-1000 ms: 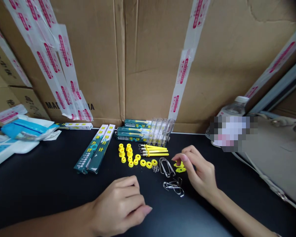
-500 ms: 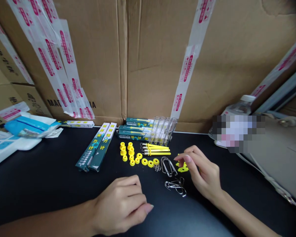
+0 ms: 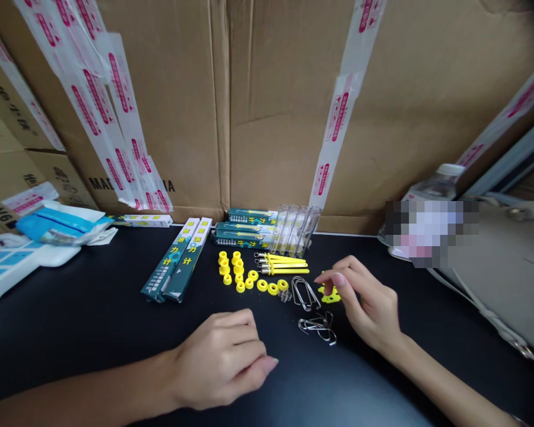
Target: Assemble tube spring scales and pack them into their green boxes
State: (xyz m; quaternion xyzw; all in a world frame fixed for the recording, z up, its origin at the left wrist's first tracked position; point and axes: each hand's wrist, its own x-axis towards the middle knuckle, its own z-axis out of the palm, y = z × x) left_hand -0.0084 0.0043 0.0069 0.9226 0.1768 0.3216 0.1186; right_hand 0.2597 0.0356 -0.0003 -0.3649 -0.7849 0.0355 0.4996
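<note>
My left hand (image 3: 225, 359) lies curled on the black table with its fingers folded under; nothing shows in it, though its palm side is hidden. My right hand (image 3: 369, 302) hovers with bent fingers, thumb and forefinger apart and nothing visible between them. Beneath its fingertips lie flat yellow-green plastic pieces (image 3: 331, 295), partly covered by the hand. Just left of them are large wire hooks (image 3: 305, 293), with smaller bent metal hooks (image 3: 318, 328) nearer me. Yellow rods with metal springs (image 3: 285, 264), yellow plastic caps and rings (image 3: 238, 267) and small clear pieces (image 3: 285, 295) lie farther left.
Clear plastic tubes (image 3: 295, 231) lean on green boxes (image 3: 244, 228) at the back. Two long green boxes (image 3: 178, 261) lie left of the caps. A power strip (image 3: 35, 261) and blue packet (image 3: 62, 224) are far left; a bottle (image 3: 436, 185) and bag (image 3: 507, 261) stand right. Cardboard (image 3: 280, 107) walls the back.
The view has shifted slightly, so everything on the table sits a little higher in the picture. Both hands keep nearly the same pose and place.
</note>
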